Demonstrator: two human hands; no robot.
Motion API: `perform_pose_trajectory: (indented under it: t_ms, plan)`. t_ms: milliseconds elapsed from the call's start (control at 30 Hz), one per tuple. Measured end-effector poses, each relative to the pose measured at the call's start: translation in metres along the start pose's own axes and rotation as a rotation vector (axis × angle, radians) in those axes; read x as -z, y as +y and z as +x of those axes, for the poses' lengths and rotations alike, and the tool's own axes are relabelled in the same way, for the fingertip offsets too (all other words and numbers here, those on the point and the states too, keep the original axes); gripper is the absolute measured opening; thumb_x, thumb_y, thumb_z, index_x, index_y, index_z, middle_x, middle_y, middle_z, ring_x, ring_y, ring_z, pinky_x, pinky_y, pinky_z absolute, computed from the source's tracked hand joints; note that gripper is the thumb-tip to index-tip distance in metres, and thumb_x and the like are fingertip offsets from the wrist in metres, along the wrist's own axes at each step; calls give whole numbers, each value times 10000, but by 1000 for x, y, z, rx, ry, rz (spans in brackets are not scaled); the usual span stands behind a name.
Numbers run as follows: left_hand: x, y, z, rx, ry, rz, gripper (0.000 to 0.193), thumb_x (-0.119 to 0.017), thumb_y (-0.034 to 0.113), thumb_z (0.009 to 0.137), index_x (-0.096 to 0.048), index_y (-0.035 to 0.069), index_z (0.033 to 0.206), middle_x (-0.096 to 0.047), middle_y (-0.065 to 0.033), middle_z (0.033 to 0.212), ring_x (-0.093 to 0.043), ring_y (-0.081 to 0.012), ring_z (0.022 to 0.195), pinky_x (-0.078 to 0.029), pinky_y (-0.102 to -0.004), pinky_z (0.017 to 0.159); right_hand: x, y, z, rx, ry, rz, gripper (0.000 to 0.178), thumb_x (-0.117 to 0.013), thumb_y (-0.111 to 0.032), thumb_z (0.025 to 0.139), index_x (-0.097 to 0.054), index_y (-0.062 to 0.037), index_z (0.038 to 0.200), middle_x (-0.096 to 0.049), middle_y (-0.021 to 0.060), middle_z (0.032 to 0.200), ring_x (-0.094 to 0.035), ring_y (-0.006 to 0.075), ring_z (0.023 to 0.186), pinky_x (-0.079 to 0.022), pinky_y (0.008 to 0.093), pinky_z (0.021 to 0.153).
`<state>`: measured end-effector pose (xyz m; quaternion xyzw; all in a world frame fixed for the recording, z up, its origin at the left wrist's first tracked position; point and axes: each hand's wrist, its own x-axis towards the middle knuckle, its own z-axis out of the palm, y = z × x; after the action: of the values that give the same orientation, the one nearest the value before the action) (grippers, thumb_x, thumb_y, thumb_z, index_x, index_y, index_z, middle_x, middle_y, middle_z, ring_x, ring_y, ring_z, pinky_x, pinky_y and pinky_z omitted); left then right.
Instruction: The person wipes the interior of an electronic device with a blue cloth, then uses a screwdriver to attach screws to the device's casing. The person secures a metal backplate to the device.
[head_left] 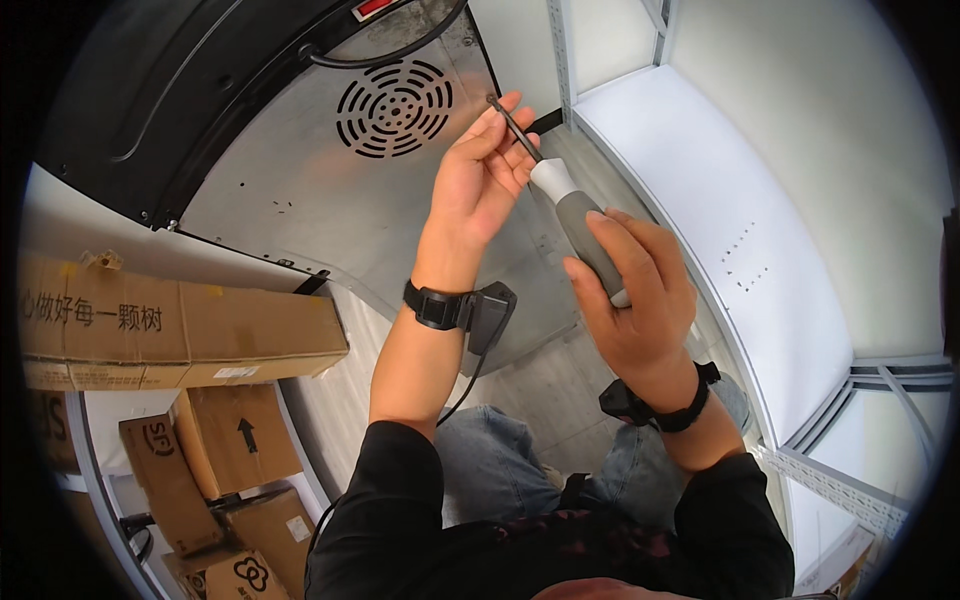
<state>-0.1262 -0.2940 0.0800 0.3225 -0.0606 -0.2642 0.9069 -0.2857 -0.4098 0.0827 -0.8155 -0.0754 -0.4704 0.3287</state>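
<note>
My right hand (pixel 648 300) is closed around the grey handle of a screwdriver (pixel 580 218) with a white collar and a dark shaft. The shaft slants up and left, its tip at the right edge of a bare metal panel (pixel 330 205). Near that tip, the thumb and forefinger of my left hand (pixel 474 185) pinch the shaft, while the other fingers lie curled loosely behind it. Whether a screw sits at the tip is too small to tell. A round slotted vent (pixel 395 112) is cut in the panel, left of my left hand.
A black housing (pixel 200 90) with a thick black cable (pixel 390 55) borders the panel. Cardboard boxes (pixel 240 330) stand on the left, some on a shelf. White metal shelving (pixel 740 220) lines the right side. A thin cable hangs from the device on my left wrist (pixel 490 315).
</note>
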Motion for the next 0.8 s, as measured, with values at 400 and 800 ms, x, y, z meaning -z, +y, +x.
perform_pose_trajectory:
  t_ms: [400, 800]
  plan:
    - [-2, -2, 5, -46, 117, -17, 168, -491, 131, 969, -567, 22, 1072, -640, -76, 889, -617, -177, 733, -517, -270, 650, 2, -11, 0, 74, 73, 46, 318, -717, -52, 742, -630, -50, 1048, -556, 139, 1004, -600, 248, 724, -483, 293, 544]
    - [1, 0, -4, 51, -146, 30, 160, -517, 133, 958, -565, 13, 1053, -656, -94, 920, -631, -220, 825, -535, -325, 788, 5, -15, 0, -64, -25, 25, 419, -688, -203, 818, -531, -74, 1184, -531, 112, 927, -541, 232, 625, -433, 292, 466]
